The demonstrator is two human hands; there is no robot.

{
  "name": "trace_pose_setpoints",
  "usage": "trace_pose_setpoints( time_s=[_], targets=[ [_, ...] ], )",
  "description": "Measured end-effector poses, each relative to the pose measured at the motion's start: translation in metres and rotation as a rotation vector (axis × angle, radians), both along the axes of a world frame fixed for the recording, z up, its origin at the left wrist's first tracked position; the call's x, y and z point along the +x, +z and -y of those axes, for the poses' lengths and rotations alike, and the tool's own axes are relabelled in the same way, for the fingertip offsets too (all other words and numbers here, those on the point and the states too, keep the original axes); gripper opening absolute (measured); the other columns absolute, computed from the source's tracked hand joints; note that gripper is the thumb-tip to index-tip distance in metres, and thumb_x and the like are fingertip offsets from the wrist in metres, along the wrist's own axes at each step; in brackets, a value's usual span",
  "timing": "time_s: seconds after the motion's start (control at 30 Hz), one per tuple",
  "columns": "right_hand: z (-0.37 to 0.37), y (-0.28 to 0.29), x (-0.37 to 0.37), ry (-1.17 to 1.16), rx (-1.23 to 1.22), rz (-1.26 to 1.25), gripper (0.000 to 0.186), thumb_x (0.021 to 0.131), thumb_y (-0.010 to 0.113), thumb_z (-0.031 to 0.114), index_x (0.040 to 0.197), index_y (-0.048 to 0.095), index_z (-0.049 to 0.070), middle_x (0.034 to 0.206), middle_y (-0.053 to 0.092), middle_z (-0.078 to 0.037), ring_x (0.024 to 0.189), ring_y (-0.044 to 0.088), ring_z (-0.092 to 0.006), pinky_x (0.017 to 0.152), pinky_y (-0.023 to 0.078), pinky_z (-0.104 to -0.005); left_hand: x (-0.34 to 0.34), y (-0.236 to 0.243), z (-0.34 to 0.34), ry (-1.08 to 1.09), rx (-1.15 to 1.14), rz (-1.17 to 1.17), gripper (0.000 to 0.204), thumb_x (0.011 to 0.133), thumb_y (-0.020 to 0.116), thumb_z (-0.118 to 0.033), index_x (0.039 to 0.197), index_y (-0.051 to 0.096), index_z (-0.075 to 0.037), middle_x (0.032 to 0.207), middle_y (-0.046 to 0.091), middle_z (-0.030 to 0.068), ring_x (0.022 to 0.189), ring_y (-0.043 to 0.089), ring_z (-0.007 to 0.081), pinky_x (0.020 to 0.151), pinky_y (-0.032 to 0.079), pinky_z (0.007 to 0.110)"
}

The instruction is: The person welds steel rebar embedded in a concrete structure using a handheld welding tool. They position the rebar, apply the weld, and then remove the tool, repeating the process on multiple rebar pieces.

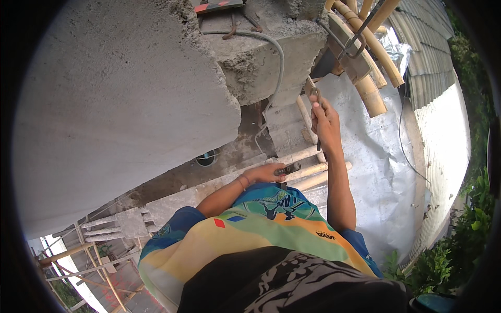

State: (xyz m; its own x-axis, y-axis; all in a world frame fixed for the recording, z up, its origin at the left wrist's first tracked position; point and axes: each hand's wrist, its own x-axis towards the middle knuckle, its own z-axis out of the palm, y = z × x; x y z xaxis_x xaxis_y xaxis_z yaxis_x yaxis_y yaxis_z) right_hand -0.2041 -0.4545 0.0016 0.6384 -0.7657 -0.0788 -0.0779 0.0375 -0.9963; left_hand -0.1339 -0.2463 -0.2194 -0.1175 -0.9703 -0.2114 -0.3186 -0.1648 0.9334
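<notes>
My left hand is closed on a dark hand tool in front of my shirt at waist level. My right hand is raised beside a rough concrete ledge, closed round a slim metal tool with a rounded upper end and a dark lower part; I cannot make out its exact kind. A pale conduit runs over the ledge and hangs down its face, and rusty rebar stubs stick out on top.
A large concrete slab fills the left. Bamboo poles with a metal clamp are at upper right, above a foil-like sheet. A corrugated roof and foliage line the right. Bamboo scaffolding stands at lower left.
</notes>
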Motion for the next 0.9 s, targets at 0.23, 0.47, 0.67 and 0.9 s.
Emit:
trace_pose_setpoints(
  time_s=[0.23, 0.47, 0.67, 0.9],
  targets=[
    [-0.006, 0.001, 0.062, -0.254, -0.456, 0.016, 0.047, 0.108, 0.038, 0.044, 0.089, 0.053, 0.004, 0.071, 0.046, 0.001, 0.062, 0.042, -0.0072, 0.055, 0.035, -0.0244, -0.013, -0.004, -0.004, -0.123, 0.058, 0.027, 0.048, 0.091, 0.066, -0.044, 0.122, 0.056, -0.009, 0.108, 0.067, 0.0201, 0.103, 0.063, 0.0395, 0.088, 0.047, 0.047],
    [0.051, 0.028, 0.154, -0.411, -0.326, 0.461, 0.048, 0.109, 0.032, 0.043, 0.084, 0.046, 0.005, 0.071, 0.043, -0.002, 0.060, 0.040, -0.0115, 0.056, 0.036, -0.0278, -0.019, -0.004, -0.010, -0.096, 0.027, 0.019, 0.049, 0.090, 0.067, -0.044, 0.122, 0.056, -0.010, 0.104, 0.069, 0.0196, 0.100, 0.065, 0.0406, 0.085, 0.048, 0.048],
    [0.066, 0.032, 0.176, -0.577, -0.468, 0.455, 0.049, 0.109, 0.032, 0.042, 0.083, 0.046, 0.003, 0.071, 0.046, -0.004, 0.066, 0.047, -0.0151, 0.064, 0.041, -0.0327, -0.014, 0.003, -0.013, -0.093, 0.080, -0.006, 0.048, 0.090, 0.067, -0.044, 0.123, 0.057, -0.010, 0.105, 0.069, 0.0193, 0.101, 0.064, 0.0407, 0.086, 0.048, 0.047],
    [0.074, 0.026, 0.180, -0.558, -0.363, 0.441, 0.053, 0.109, 0.030, 0.041, 0.083, 0.049, -0.001, 0.070, 0.050, -0.010, 0.068, 0.051, -0.0270, 0.069, 0.043, -0.0397, -0.008, 0.002, -0.017, -0.058, 0.071, -0.032, 0.049, 0.089, 0.068, -0.043, 0.123, 0.057, -0.010, 0.103, 0.069, 0.0191, 0.101, 0.064, 0.0408, 0.087, 0.048, 0.047]
  ],
)
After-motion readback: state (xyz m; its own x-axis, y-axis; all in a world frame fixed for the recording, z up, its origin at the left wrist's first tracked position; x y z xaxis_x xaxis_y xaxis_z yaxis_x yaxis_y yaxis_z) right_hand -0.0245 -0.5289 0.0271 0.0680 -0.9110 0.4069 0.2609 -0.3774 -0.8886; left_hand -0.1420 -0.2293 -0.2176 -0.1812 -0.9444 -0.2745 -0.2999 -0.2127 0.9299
